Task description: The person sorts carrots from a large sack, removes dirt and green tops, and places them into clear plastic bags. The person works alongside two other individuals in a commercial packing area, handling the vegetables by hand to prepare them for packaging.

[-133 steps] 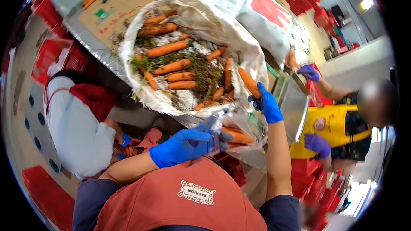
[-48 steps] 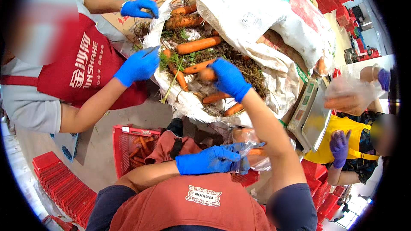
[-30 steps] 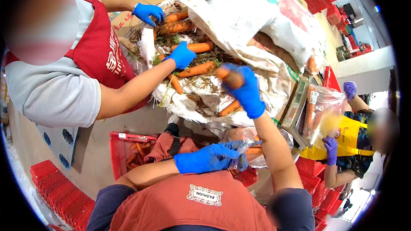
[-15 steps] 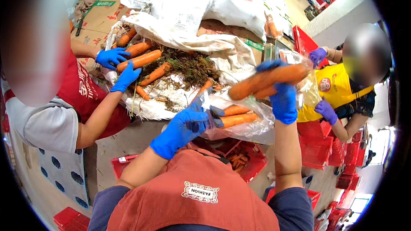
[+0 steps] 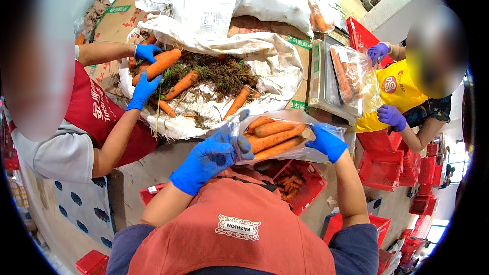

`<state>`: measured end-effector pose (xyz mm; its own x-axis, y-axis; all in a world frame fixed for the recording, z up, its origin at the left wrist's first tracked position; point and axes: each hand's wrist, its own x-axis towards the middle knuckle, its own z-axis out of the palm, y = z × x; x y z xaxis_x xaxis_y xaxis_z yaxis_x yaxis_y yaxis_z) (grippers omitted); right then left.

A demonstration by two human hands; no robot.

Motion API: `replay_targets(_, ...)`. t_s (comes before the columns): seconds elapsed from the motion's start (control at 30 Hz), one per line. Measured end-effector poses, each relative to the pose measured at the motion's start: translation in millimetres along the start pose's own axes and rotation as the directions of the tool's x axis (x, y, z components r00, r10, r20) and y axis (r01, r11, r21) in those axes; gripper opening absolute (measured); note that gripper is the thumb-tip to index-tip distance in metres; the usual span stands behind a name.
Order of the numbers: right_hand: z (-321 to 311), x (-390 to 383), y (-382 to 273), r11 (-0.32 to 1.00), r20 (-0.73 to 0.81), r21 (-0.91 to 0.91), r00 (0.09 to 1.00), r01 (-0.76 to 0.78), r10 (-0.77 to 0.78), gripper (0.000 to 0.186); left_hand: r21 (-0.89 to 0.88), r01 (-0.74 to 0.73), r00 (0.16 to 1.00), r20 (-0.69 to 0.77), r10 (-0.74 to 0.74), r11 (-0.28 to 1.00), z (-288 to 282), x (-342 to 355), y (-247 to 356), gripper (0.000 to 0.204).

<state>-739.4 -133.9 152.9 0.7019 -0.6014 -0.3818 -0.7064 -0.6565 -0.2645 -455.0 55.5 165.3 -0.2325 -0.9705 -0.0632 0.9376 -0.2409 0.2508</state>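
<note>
My blue-gloved left hand (image 5: pixel 218 150) grips the open end of a clear plastic bag (image 5: pixel 318 122). Several orange carrots (image 5: pixel 275 140) lie inside it. My blue-gloved right hand (image 5: pixel 326 141) holds the bag's right end. Just beyond is an open white woven sack (image 5: pixel 277 63) with soiled carrots (image 5: pixel 237 103), leafy tops (image 5: pixel 219 74) and soil. At its left, a co-worker's blue-gloved hands (image 5: pixel 145 86) grip a large carrot (image 5: pixel 160 66).
A metal scale (image 5: pixel 318 86) bears bagged carrots (image 5: pixel 341 74), beside a co-worker's purple-gloved hands (image 5: pixel 391 118). Filled white sacks (image 5: pixel 272 5) lie at the back on cardboard (image 5: pixel 112 33). Red crates (image 5: pixel 379 165) stand below, one holding carrots (image 5: pixel 290 183).
My right hand came down and right from the sack with carrots; these now lie in my bag, which it holds. The left co-worker has picked up a carrot. The bag on the scale was set down.
</note>
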Motion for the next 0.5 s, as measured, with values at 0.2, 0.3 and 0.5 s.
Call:
replay_targets(0.2,-38.5,50.9,-66.6,0.428,-0.129,0.878,0.966,0.216,-0.224,0.029,0.222,0.146,0.986,0.044,-0.16,0.964,8.3,1.6,-7.1,0.081)
replay_targets(0.3,-13.1,142.7,-97.4,0.63,-0.214,0.694,0.936,0.348,-0.28,0.035,0.182,0.199,0.968,0.119,-0.223,0.963,7.3,4.3,-8.7,0.084)
replay_targets(0.5,59.7,273.9,-105.6,0.999,-0.429,0.044,0.903,-0.002,0.021,0.066,0.172,0.273,0.948,0.116,-0.295,0.946,-12.2,-12.2,5.0,0.078)
